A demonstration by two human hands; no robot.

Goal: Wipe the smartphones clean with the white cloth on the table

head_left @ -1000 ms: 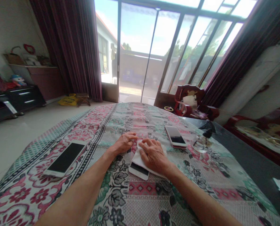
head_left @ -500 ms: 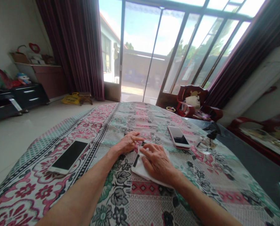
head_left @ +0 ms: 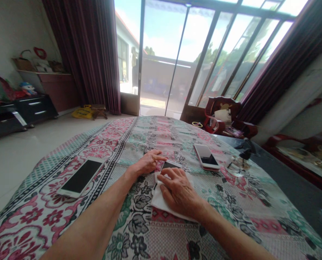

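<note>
A white phone (head_left: pixel 169 165) lies screen up in the middle of the flowered tablecloth (head_left: pixel 139 231). Most of it is hidden under a white cloth (head_left: pixel 158 198); only its far end shows. My right hand (head_left: pixel 178 191) lies flat on the cloth and presses it onto the phone. My left hand (head_left: pixel 147 163) rests on the tablecloth at the phone's far left corner, fingertips against its edge.
A second white phone (head_left: pixel 81 177) lies at the left of the table. A pink phone (head_left: pixel 206 156) lies at the right, with a clear glass object (head_left: pixel 236 164) beyond it. A dark red chair (head_left: pixel 220 117) and glass doors stand behind the table.
My right hand has slid the cloth toward me along the phone. The phone's near end is now covered and its far end has come into sight. My left hand has stayed put.
</note>
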